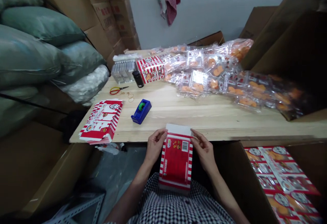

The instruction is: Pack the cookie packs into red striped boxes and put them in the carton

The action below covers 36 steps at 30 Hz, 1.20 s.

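A red and white striped cardboard box (176,159) lies tilted against my lap at the table's front edge, a barcode on its upper right. Its white end flap (179,129) points away from me. My left hand (155,144) pinches the box's upper left corner, thumb and fingers together. At the upper right corner, my right hand (203,147) grips the edge by the flap in the same way. The inside of the box is hidden from view.
On the wooden table (158,115) are a blue tape dispenser (141,111), scissors (118,90), a stack of flat cartons (102,120), a black bottle (138,79) and a pile of clear packets (212,70). An open carton (237,183) with printed boxes stands at right.
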### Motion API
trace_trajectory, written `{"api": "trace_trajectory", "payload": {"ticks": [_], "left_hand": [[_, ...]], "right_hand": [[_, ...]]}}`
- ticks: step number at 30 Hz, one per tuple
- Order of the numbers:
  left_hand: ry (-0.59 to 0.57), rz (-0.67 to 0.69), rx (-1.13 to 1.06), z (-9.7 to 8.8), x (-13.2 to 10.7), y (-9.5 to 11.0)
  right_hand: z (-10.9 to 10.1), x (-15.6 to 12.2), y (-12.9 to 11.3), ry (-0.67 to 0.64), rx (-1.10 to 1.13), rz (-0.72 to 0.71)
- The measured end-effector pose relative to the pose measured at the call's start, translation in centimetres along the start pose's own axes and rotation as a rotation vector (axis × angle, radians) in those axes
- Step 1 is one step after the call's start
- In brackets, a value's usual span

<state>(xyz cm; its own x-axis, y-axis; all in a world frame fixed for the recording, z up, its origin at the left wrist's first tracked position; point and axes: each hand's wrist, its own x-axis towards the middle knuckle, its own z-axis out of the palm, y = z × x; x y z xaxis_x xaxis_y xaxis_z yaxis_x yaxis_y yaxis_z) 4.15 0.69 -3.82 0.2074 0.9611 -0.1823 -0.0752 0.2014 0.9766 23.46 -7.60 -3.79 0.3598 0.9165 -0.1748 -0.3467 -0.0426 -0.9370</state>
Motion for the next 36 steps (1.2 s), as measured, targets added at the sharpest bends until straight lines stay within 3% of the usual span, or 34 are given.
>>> {"api": "trace_trajectory", "payload": {"ticks": [3, 8, 15, 20, 24, 27, 31, 36], "left_hand": [[0.01, 0.018, 0.055, -0.4, -0.8, 0.3], [-0.096, 0.012, 0.098, -2.0, -0.1, 0.1], [-0.266, 0.104, 0.184, -1.8, 2.1, 0.3], [-0.211, 0.059, 0.164, -1.2, 0.6, -1.8], [-0.005, 0.048, -0.037, 0.5, 0.2, -2.7], [0.064, 0.013, -0.12, 2.1, 1.3, -3.2], [0.02, -0.087, -0.365, 2.9, 2.5, -2.8], [-0.199, -0.288, -0.523, 2.0, 2.8, -1.5]], "right_hand": [[0.4, -0.3, 0.9, -0.002, -0.031, 0.031], [0.8, 0.9, 2.3, -0.129, -0.054, 0.014], [0.0, 4.4, -0.7, -0.251, -0.097, 0.001], [-1.0, 3.8, 0.7, -0.176, -0.003, 0.103], [-1.4, 3.5, 2.2, -0.042, 0.089, 0.157], [-1.3, 4.1, 2.5, 0.053, 0.158, 0.176], [-1.3, 4.3, 1.5, 0.022, 0.236, 0.234], [-2.0, 4.3, 0.2, -0.237, 0.273, 0.377]]}}
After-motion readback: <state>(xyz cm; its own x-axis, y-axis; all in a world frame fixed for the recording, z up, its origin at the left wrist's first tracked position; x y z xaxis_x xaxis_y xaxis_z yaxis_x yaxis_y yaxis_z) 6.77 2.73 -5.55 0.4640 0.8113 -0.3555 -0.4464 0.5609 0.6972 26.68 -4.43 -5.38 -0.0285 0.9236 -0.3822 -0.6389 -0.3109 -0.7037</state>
